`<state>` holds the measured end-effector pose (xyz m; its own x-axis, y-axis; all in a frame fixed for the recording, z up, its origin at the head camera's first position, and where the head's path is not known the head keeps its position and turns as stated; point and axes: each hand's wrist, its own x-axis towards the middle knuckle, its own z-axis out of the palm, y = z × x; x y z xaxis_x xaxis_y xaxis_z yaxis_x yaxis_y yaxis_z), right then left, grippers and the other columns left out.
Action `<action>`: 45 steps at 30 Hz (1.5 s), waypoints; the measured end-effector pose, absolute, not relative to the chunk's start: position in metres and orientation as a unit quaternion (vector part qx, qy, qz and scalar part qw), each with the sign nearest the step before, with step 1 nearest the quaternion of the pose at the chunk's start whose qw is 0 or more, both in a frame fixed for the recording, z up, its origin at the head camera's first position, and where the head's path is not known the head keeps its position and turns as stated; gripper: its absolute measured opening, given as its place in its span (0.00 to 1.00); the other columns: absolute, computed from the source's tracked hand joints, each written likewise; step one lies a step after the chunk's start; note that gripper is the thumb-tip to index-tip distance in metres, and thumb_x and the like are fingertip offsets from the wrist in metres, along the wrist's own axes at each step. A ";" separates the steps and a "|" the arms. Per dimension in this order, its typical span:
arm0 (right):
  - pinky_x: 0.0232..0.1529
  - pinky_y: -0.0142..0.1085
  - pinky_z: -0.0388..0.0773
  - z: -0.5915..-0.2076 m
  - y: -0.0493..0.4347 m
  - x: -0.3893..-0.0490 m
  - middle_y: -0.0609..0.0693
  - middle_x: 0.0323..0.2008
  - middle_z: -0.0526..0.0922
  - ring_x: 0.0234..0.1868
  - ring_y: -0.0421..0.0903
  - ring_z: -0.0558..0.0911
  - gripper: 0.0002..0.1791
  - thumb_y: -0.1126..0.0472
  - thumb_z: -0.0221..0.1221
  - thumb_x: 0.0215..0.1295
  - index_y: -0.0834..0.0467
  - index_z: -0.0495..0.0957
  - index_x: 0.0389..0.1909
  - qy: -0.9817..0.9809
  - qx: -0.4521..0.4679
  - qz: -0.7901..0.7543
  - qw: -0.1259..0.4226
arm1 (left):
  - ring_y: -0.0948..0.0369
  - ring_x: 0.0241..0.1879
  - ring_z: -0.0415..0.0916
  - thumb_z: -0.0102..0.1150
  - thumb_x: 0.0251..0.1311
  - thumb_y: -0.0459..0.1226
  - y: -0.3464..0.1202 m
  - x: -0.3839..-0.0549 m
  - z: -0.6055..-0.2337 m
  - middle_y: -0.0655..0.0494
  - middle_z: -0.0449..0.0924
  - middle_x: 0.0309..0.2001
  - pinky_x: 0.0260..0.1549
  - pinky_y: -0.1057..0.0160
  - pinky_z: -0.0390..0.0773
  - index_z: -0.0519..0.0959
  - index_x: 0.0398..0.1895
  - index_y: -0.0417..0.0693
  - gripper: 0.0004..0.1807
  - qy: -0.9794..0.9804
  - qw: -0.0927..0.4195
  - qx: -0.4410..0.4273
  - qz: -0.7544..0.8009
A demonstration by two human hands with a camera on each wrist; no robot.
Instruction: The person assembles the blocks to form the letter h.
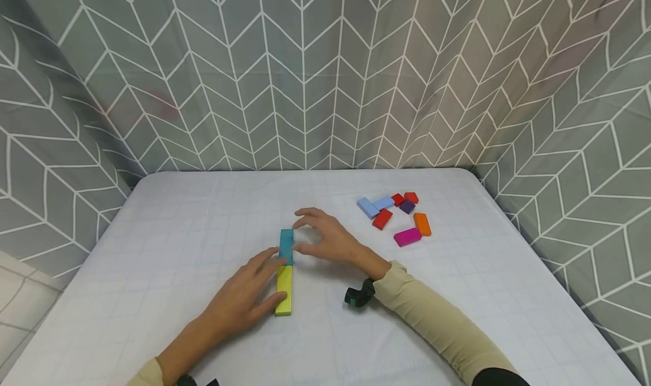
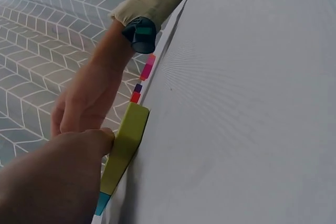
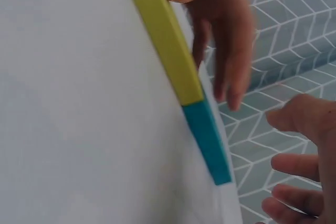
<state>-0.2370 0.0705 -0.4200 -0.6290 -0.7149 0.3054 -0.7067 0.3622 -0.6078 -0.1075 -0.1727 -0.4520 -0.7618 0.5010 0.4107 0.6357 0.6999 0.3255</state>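
A yellow block (image 1: 285, 287) and a teal block (image 1: 287, 244) lie end to end in one straight line on the white table, their short ends meeting. On their left side my left hand (image 1: 244, 295) touches the line, thumb tip at the yellow block and fingertips near the joint, fingers loosely extended. My right hand (image 1: 328, 236) hovers to the right of the teal block, its thumb and fingers spread apart and holding nothing. From the right wrist view, a gap shows between the right hand (image 3: 304, 156) and the teal block (image 3: 208, 142).
Loose blocks lie at the back right of the table (image 1: 168, 228): two light blue blocks (image 1: 368, 207), several red pieces (image 1: 382, 219), a purple piece (image 1: 407, 206), a magenta block (image 1: 408, 237) and an orange block (image 1: 422, 224). Patterned grey curtains (image 1: 325, 92) hang around the table.
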 end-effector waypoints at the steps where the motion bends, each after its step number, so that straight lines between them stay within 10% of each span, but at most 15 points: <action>1: 0.67 0.51 0.72 -0.419 0.073 -0.238 0.61 0.69 0.73 0.70 0.54 0.71 0.19 0.57 0.71 0.65 0.61 0.83 0.53 0.824 -0.427 -0.373 -0.001 | 0.47 0.71 0.66 0.67 0.68 0.51 -0.173 -0.108 -0.453 0.45 0.63 0.76 0.62 0.42 0.75 0.72 0.74 0.47 0.35 -0.913 0.140 -0.308 -0.229; 13: 0.55 0.51 0.82 -0.411 0.121 -0.242 0.60 0.64 0.78 0.63 0.52 0.77 0.16 0.61 0.70 0.67 0.63 0.83 0.51 0.836 -0.363 -0.410 -0.041 | 0.45 0.78 0.54 0.51 0.78 0.54 -0.171 -0.108 -0.459 0.56 0.58 0.80 0.73 0.39 0.56 0.70 0.77 0.51 0.31 -0.923 0.097 -0.298 -0.224; 45: 0.64 0.57 0.74 -0.403 0.206 -0.282 0.57 0.64 0.80 0.68 0.58 0.73 0.24 0.70 0.67 0.64 0.63 0.80 0.63 0.887 -0.267 -0.365 -0.091 | 0.46 0.76 0.59 0.54 0.76 0.53 -0.169 -0.107 -0.451 0.54 0.61 0.79 0.73 0.42 0.58 0.71 0.76 0.48 0.32 -0.928 0.085 -0.281 -0.229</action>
